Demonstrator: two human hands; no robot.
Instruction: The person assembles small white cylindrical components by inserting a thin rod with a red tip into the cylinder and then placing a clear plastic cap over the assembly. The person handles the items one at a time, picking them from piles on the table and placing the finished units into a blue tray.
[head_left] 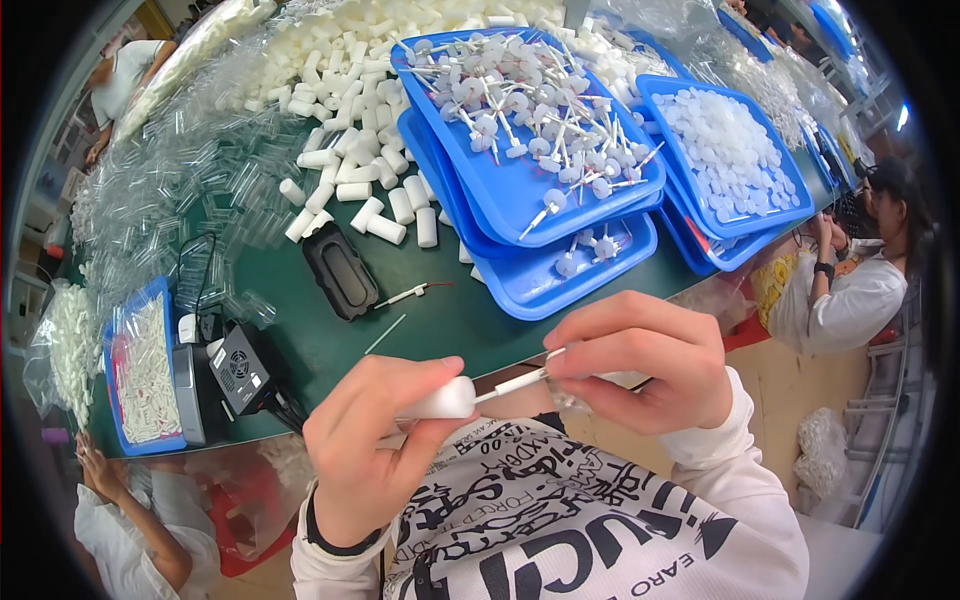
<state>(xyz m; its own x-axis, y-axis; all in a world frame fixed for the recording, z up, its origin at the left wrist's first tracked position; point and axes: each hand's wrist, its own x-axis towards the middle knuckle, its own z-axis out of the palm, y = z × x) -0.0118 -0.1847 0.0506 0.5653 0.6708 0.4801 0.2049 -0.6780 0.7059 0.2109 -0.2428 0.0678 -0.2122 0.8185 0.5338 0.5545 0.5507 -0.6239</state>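
Observation:
My left hand [365,435] is closed round a white cylinder [447,399], its round end facing right. Pinched in the fingers of my right hand [640,362] is a thin white rod-like piece [522,381], its narrow tip pointing left at the cylinder's end. I cannot tell whether that tip touches the cylinder or goes into it. Both hands are above my lap, just off the near edge of the green table [440,335]. Beyond them lie a small white stick with a dark reddish wire [402,297] and a thin clear strip [386,334].
Stacked blue trays [590,225] hold white stems with round discs; another blue tray [730,225] holds translucent discs. Loose white cylinders [404,206], clear tubes [215,190], a black open case [340,270] and a black box with a fan [240,367] cover the left side. Other people sit nearby.

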